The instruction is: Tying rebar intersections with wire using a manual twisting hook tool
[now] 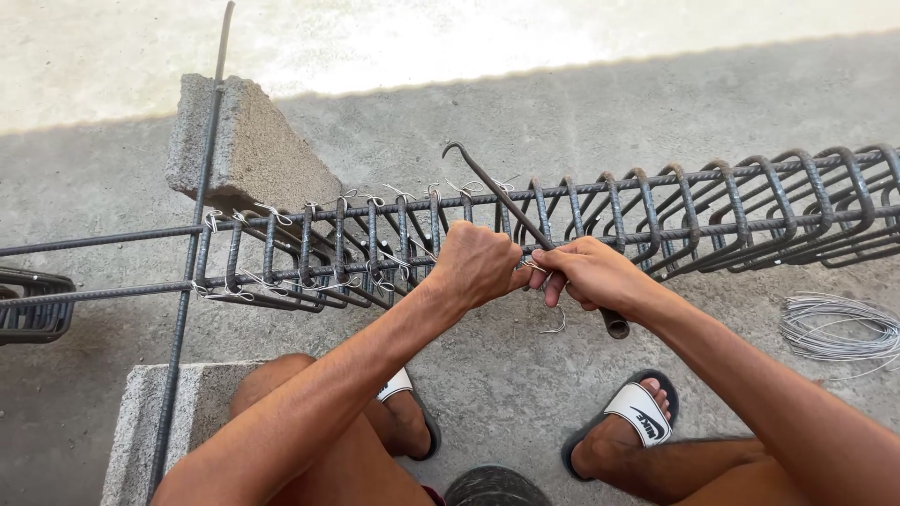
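A long steel rebar cage [581, 220] runs left to right in front of me, with square stirrups around its long bars. Thin wire ties fasten the stirrups on the left part. My left hand [476, 265] is clenched on the near bar of the cage. Right beside it, my right hand [589, 274] grips a dark hooked tying tool [492, 190], whose curved tip points up and left above the cage. A short bent piece of tie wire [557, 323] hangs just below my hands.
One grey concrete block [251, 150] stands behind the cage's left end, another [141, 422] near my left knee. A loose rebar [192, 244] crosses between them. More stirrups [36, 307] lie at far left. A coil of tie wire [836, 326] rests on the concrete floor at right.
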